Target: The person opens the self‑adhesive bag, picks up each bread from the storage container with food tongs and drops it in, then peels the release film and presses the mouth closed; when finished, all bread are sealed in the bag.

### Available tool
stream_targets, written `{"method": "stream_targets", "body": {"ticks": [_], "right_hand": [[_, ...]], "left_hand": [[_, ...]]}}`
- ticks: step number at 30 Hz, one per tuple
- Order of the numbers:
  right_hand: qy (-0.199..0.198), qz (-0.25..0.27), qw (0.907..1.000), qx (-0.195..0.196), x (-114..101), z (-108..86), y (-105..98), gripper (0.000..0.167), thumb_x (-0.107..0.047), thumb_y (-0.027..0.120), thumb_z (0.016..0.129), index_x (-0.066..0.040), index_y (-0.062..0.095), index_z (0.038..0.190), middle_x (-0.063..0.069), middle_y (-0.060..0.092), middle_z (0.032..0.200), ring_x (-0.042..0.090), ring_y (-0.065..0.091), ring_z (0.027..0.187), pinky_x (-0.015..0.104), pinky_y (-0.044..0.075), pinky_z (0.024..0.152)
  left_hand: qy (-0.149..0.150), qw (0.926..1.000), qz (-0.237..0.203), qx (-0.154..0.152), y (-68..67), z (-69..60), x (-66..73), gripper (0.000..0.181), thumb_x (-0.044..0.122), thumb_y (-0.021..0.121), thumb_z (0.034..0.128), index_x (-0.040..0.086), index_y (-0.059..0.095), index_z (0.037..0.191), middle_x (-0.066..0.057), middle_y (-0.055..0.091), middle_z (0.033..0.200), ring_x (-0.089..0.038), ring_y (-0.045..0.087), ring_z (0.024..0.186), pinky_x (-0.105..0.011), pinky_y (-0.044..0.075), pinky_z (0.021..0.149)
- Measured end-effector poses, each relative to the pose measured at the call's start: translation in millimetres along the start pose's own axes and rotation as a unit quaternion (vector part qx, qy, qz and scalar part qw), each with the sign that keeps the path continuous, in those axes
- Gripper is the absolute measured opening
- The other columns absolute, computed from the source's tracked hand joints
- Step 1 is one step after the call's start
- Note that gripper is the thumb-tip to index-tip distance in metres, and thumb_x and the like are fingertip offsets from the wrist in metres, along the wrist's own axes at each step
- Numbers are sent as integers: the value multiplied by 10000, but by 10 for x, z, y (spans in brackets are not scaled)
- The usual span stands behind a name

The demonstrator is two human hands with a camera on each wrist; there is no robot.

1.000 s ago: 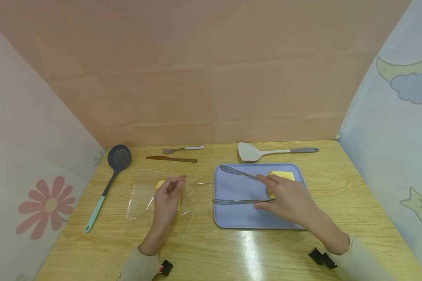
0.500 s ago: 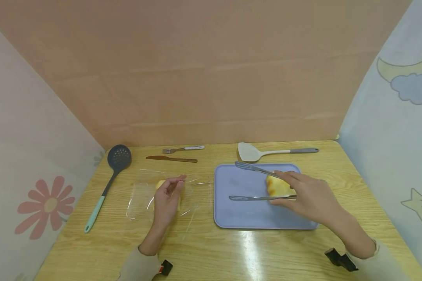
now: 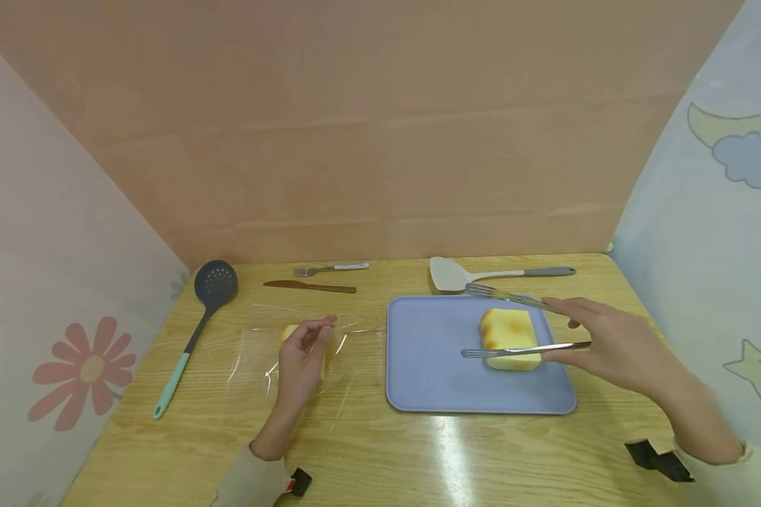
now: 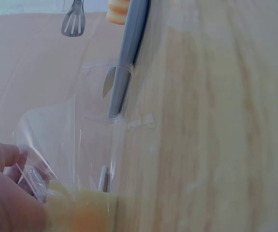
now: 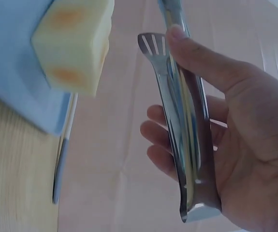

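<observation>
Metal tongs (image 3: 507, 350) are held by my right hand (image 3: 621, 348), their arms spread above a yellow bread piece (image 3: 510, 327) on the blue tray (image 3: 418, 394). The right wrist view shows the tongs (image 5: 204, 145) between thumb and fingers of that hand (image 5: 259, 130), apart from the bread (image 5: 71, 48). My left hand (image 3: 301, 366) pinches the edge of a clear plastic bag (image 3: 355, 352) left of the tray. Inside the bag lies another yellow bread piece (image 4: 88, 212), mostly hidden by the hand in the head view.
A dark slotted ladle (image 3: 215, 285) with a green handle lies at the left. Along the back are a small fork (image 3: 350, 266), a brown knife (image 3: 311, 286) and a white spatula (image 3: 449, 274) with a grey handle. Walls stand behind and at both sides.
My right hand has moved to the right with the tongs, away from the tray's middle, and the bread on the tray shows more fully. The left hand keeps its place.
</observation>
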State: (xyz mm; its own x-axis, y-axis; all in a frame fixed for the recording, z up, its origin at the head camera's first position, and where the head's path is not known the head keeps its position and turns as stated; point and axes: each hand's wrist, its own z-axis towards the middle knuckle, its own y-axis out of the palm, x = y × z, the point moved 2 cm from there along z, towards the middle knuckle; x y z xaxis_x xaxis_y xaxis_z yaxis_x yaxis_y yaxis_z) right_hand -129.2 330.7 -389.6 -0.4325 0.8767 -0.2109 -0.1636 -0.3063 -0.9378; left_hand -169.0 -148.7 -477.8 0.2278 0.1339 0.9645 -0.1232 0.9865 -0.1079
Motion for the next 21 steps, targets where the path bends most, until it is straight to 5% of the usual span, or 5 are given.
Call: {"method": "stream_targets", "body": {"ticks": [10,21], "right_hand": [[221,-41,9979,-604,346,-100,-92,889,-462,1026,764,-102,675,1497,70,777,1245,226,741,933,317,528,626],[577,116,9916,-1149,630,-174,-120,937,-410,1023,775,-30,617,1529,178,759,1277,352,756,996,416,561,673]], "left_hand": [[-128,9998,119,-21,-2,12,-5,192,90,722,1092,-58,736,1213,-176,775,1339,-341,680,1365,-172,520,1106],[-56,9997,248,-34,-2,1,4,197,89,710,1098,-66,734,1218,-185,773,1340,-361,684,1358,-158,517,1094]]}}
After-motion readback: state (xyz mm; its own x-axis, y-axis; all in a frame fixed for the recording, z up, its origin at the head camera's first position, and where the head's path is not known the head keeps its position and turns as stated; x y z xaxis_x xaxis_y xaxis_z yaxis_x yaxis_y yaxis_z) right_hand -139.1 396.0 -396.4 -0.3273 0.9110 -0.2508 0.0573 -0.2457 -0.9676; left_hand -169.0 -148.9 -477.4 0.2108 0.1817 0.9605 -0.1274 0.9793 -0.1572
